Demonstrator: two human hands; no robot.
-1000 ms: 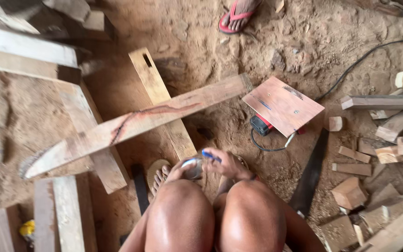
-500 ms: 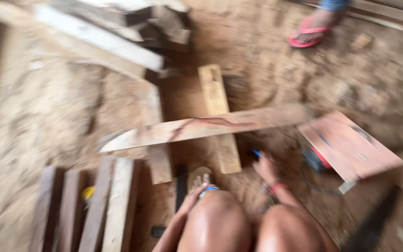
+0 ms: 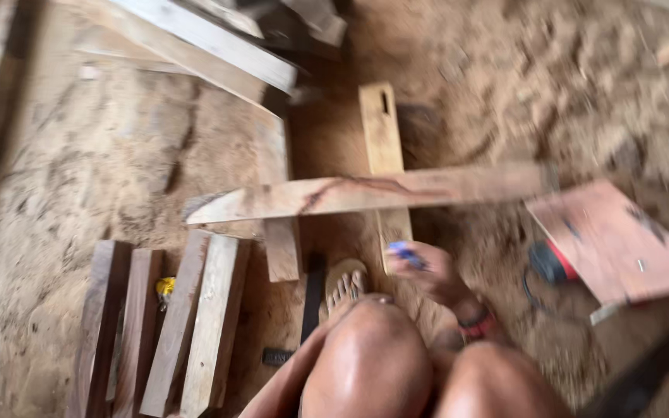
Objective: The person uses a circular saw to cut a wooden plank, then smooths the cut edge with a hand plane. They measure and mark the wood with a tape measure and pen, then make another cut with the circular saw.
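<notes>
My right hand (image 3: pixel 437 277) is stretched forward past my knees and closed on a small blue pen-like thing (image 3: pixel 406 251). Its tip sits just below a long pale plank (image 3: pixel 365 193) that lies crosswise. The plank rests on a slotted board (image 3: pixel 381 131) and a second board (image 3: pixel 276 193) on the sawdust ground. A red band circles my right wrist. My left forearm (image 3: pixel 280 387) runs down beside my left knee, and the hand itself is hidden. My sandalled foot (image 3: pixel 346 282) rests between the two boards.
A reddish flat board (image 3: pixel 621 240) lies at the right over a red and black power tool (image 3: pixel 551 263) with a cable. Several short planks (image 3: pixel 180 325) lie at the lower left beside a yellow object (image 3: pixel 166 286). More timber (image 3: pixel 218 46) is piled at the top. A dark saw (image 3: pixel 644 375) lies bottom right.
My hands were together at my knees a second ago. The right hand has since reached forward with the blue thing toward the plank, and the view has swung to the left.
</notes>
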